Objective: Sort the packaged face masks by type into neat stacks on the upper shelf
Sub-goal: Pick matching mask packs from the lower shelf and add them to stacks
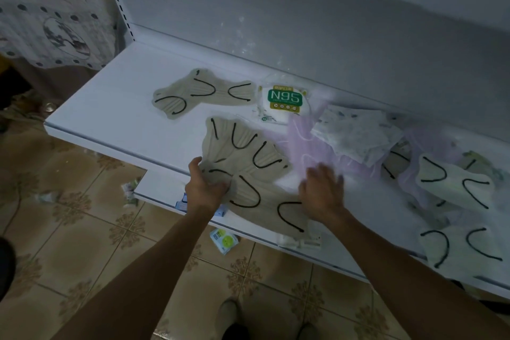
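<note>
The left hand (205, 188) was clamped on the near edge of a fan of beige masks (242, 152) with black ear loops, thumb over the top and fingers curled into the sheets. The fan lay at the front of the white upper shelf (110, 107), its lowest mask hanging over the shelf's lip. The right hand (321, 193), at three o'clock of the left, was blurred; its fingers looked spread and straight above the fan's right edge, gripping nothing that could be made out.

At eleven o'clock of the fan lay a separate pair of beige masks (193, 94), flat and overlapping. At one o'clock sat a green-labelled N95 pack (284, 102), with lavender masks (300, 141) just beside it, running under a heap of white printed packs (356, 132) at two o'clock. More beige masks (452, 185) lay at three o'clock, well apart from the fan. At six o'clock a small packet (224, 240) rested on the tiled floor (82, 229).
</note>
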`<state>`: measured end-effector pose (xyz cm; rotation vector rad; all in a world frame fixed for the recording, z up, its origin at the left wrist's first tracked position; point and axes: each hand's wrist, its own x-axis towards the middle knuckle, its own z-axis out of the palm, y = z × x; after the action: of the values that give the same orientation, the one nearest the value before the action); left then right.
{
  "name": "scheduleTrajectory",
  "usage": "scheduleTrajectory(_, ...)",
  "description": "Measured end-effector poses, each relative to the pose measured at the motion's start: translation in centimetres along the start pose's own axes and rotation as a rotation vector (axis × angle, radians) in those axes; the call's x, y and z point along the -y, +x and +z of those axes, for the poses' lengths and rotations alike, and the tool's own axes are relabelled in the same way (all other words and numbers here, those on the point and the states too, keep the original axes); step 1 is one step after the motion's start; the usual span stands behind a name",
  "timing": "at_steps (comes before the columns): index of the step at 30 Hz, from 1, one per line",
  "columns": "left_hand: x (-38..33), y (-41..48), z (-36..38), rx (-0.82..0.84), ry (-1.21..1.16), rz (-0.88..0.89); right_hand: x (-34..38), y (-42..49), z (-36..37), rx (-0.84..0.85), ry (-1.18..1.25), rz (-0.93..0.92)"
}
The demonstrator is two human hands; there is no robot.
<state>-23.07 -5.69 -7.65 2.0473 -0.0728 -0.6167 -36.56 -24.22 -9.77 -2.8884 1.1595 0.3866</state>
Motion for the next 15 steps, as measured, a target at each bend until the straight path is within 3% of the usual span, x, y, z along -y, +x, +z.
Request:
scheduleTrajectory(2,0.2,0.0,-0.1,-0.024,0.007,-0.007,-0.6,-0.5,0.0,-0.14,0.053,0.08)
scheduleTrajectory(3,0.2,0.0,-0.2,-0.033,-0.001,-0.025,-0.5,-0.8,0.1,-0.206,0.146,-0.01)
scheduleTrajectory(5,0.4,0.2,-0.3,-0.031,-0.005,-0.049,-0.1,-1.7,0.5,-0.232,0.224,-0.369)
scheduleTrajectory(7,0.8,0.4,-0.7,-0.011,0.044,-0.015,-0.1,-1.6,1.0,-0.184,0.065,-0.67)
scheduleTrajectory(12,2.4,1.3,-2.1,0.003,0.099,0.04,0.3,1.3,-0.9,0.061,0.039,-0.624)
scheduleTrajectory(15,2.4,1.6,-2.6,0.052,0.013,-0.011,2.0,1.9,-1.0,0.037,0.058,-0.568)
